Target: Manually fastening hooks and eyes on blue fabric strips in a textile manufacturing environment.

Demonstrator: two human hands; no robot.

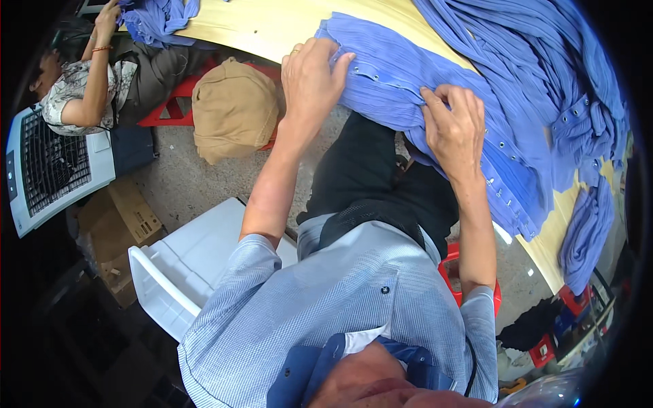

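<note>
A blue, finely pleated garment lies across the table edge and hangs over my lap. A strip with small round metal snaps or eyelets runs along it. My left hand grips the garment's left end, thumb and fingers closed on the cloth by the strip. Further right, my right hand pinches the same strip between thumb and forefinger. The stretch of strip between the hands lies nearly straight, with several metal rings showing. Cloth under the fingertips is hidden.
More blue garments are heaped on the yellow table at right. Left of me stand a stool covered with brown cloth, a white plastic bin or chair and an air cooler. A co-worker handles blue cloth at far left.
</note>
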